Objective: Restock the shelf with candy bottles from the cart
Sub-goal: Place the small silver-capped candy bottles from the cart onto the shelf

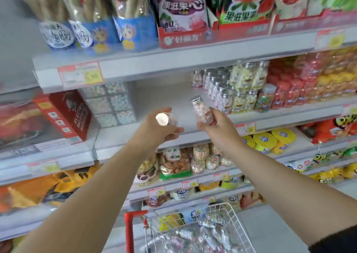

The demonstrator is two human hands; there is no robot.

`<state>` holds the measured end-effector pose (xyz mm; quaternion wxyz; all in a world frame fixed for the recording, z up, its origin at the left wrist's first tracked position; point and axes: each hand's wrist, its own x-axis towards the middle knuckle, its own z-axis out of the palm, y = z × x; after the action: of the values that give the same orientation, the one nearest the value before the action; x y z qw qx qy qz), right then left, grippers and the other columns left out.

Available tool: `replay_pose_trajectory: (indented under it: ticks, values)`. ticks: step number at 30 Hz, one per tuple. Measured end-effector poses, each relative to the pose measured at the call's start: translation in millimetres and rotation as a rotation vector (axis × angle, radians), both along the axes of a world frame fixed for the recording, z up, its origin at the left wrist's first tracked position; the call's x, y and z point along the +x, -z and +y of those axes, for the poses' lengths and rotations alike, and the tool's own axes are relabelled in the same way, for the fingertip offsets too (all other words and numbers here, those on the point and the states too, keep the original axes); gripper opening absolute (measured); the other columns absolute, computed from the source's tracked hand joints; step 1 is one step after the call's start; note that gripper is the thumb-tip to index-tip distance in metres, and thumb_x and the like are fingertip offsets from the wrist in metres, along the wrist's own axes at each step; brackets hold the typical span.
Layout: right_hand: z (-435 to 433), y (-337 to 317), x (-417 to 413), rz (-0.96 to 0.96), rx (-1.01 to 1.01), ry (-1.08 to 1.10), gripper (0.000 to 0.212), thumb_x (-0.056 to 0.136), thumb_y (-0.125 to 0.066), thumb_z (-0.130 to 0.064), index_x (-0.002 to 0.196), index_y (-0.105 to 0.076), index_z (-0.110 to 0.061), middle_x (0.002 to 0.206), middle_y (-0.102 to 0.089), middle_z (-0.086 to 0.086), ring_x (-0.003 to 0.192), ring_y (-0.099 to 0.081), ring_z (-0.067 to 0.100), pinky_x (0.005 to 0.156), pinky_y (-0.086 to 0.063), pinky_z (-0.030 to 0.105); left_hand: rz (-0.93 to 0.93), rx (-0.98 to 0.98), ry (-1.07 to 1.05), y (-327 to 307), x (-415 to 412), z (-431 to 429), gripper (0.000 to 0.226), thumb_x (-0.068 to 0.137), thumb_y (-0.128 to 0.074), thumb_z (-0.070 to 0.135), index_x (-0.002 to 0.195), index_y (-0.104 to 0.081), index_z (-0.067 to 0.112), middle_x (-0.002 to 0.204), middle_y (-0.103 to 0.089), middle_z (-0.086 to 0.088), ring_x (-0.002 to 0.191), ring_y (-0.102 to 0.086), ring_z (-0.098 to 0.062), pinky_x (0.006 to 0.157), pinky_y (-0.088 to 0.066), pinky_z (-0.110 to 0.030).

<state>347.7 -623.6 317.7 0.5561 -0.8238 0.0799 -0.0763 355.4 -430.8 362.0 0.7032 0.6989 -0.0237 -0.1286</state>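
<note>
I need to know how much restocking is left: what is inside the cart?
The cart holds a heap of clear candy bottles with silver caps, blurred. How many lie beneath the top layer is hidden.

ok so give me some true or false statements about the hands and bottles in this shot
1. The left hand holds a clear candy bottle with a silver cap, cap end toward the camera. True.
2. The right hand is empty. False: it grips a second silver-capped bottle, tilted, above the shelf edge.
3. The white shelf has bare space left of the standing row of bottles. True.
4. The wire cart with the red handle is empty. False: blurred clear items lie in it.
</note>
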Motion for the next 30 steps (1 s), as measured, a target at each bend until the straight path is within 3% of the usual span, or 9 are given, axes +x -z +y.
replay_pose_trajectory:
  ticks: [2,6,9,12,16,19,23,26,30]
  values:
    - [3,-1,21,-0.027,-0.073,0.033,0.029,0.088,-0.071,-0.026,0.114,-0.06,-0.019,0.095,-0.064,-0.009,0.084,-0.061,0.009,0.062,-0.039,0.019,-0.015,0.065,-0.04,3,23,-1,0.041,0.091,-0.065,-0.002,0.127,-0.052,0.01,0.1,-0.069,-0.016,0.076,-0.074,-0.02,0.065,-0.06,-0.025]
    - [9,-3,65,-0.015,-0.199,0.091,0.036,0.084,-0.072,-0.024,0.114,-0.056,-0.013,0.096,-0.063,0.0,0.085,-0.06,0.02,0.063,-0.039,0.028,-0.205,0.434,-0.059,14,61,-3,0.027,0.09,-0.07,0.025,0.113,-0.062,0.015,0.081,-0.075,-0.004,0.07,-0.074,-0.014,0.071,-0.062,-0.036]
    - [11,6,98,0.003,-0.301,0.126,0.039,0.08,-0.077,-0.026,0.108,-0.054,-0.01,0.101,-0.062,0.006,0.09,-0.06,0.025,0.069,-0.04,0.029,-0.287,0.664,-0.08,22,81,-6,0.028,0.088,-0.07,0.041,0.109,-0.062,0.024,0.074,-0.072,0.007,0.065,-0.068,-0.002,0.068,-0.059,-0.03]
    - [14,16,120,0.045,-0.393,0.131,0.051,0.077,-0.081,-0.035,0.112,-0.055,-0.009,0.109,-0.065,0.008,0.099,-0.063,0.027,0.073,-0.045,0.03,-0.295,0.682,-0.145,29,93,-11,0.029,0.089,-0.069,0.043,0.11,-0.06,0.025,0.082,-0.067,0.009,0.062,-0.061,0.004,0.053,-0.044,-0.011]
    - [14,21,139,0.08,-0.409,0.144,0.052,0.073,-0.083,-0.035,0.108,-0.054,-0.011,0.108,-0.066,0.006,0.099,-0.063,0.027,0.08,-0.053,0.037,-0.306,0.676,-0.187,37,103,-15,0.034,0.087,-0.072,0.039,0.11,-0.053,0.023,0.084,-0.061,0.01,0.066,-0.058,0.001,0.055,-0.041,-0.015]
    - [13,20,147,0.087,-0.423,0.179,0.061,0.071,-0.084,-0.036,0.114,-0.053,-0.007,0.111,-0.066,0.01,0.103,-0.064,0.03,0.084,-0.055,0.042,-0.311,0.717,-0.166,48,104,-15,0.043,0.083,-0.077,0.033,0.116,-0.053,0.017,0.088,-0.063,0.004,0.082,-0.063,-0.017,0.066,-0.039,-0.025]
    - [3,11,128,0.095,-0.386,0.114,0.084,0.074,-0.084,-0.038,0.135,-0.04,0.001,0.113,-0.062,0.003,0.103,-0.061,0.02,0.083,-0.049,0.03,-0.315,0.711,-0.162,56,104,-14,0.049,0.082,-0.078,0.03,0.121,-0.053,0.015,0.093,-0.062,0.003,0.087,-0.061,-0.02,0.071,-0.038,-0.024]
    - [-5,12,93,0.039,-0.469,0.044,0.064,0.083,-0.076,-0.038,0.129,-0.049,-0.004,0.117,-0.058,0.004,0.109,-0.058,0.024,0.087,-0.045,0.03,-0.33,0.703,-0.177,57,106,-14,0.05,0.082,-0.078,0.029,0.123,-0.054,0.016,0.092,-0.062,0.004,0.088,-0.062,-0.021,0.071,-0.039,-0.024]
    - [-1,24,88,-0.065,-0.812,-0.152,0.033,0.098,-0.051,-0.025,0.129,-0.057,-0.017,0.123,-0.066,0.005,0.125,-0.049,0.031,0.097,-0.046,0.042,-0.349,0.694,-0.192,60,108,-15,0.048,0.082,-0.077,0.028,0.123,-0.054,0.018,0.094,-0.061,0.005,0.09,-0.063,-0.021,0.072,-0.039,-0.024]
